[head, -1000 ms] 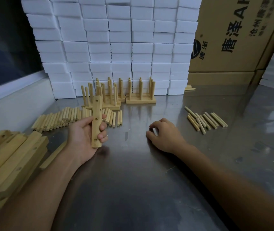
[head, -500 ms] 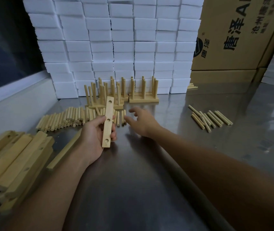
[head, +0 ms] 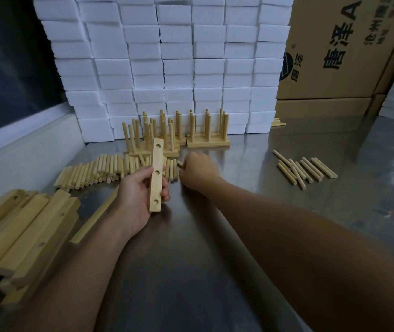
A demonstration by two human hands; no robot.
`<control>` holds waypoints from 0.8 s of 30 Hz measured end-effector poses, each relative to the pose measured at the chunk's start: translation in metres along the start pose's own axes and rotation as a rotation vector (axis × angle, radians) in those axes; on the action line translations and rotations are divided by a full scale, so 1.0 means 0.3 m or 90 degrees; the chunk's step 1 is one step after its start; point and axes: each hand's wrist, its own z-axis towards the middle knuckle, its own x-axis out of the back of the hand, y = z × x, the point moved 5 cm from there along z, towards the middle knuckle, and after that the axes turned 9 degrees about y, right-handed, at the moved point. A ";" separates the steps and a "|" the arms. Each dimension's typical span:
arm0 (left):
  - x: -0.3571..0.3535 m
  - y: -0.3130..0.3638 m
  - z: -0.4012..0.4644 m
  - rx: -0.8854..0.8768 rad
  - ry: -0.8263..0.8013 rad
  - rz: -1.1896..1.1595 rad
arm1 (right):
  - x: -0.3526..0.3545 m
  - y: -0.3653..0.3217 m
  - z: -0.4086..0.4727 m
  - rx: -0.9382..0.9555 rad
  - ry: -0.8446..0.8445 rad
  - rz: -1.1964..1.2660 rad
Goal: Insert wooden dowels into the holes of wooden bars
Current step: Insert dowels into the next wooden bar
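Wooden bar [head: 155, 178]: light, rigid; gripped mid-length by left hand [head: 136, 195]. Dowel [head: 179, 163]: small, smooth, likely rolling; apparently pinched by right hand [head: 198, 170] fingers.

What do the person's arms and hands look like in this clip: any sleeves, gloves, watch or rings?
Both forearms are bare as far as the frame shows: no sleeves or cuffs in view. The left hand and right hand wear no gloves. No watch, band or bracelet shows on either wrist, and no rings on the fingers that can be seen; the right hand's fingers are mostly hidden from the camera.
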 end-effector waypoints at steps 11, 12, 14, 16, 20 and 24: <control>-0.007 0.001 -0.005 -0.005 0.004 0.015 | 0.050 0.083 -0.118 0.084 -0.008 0.046; -0.006 0.001 -0.006 -0.005 0.006 0.019 | 0.062 0.084 -0.142 0.107 0.006 0.068; -0.008 0.000 -0.008 -0.010 0.008 0.025 | 0.089 0.083 -0.181 0.134 0.026 0.127; -0.009 -0.001 -0.009 -0.012 0.016 0.031 | 0.114 0.077 -0.210 0.162 0.064 0.166; -0.011 -0.004 -0.010 -0.026 0.022 0.058 | 0.166 0.081 -0.251 0.193 0.136 0.243; -0.015 -0.002 -0.012 -0.039 0.021 0.082 | 0.185 0.092 -0.262 0.187 0.176 0.287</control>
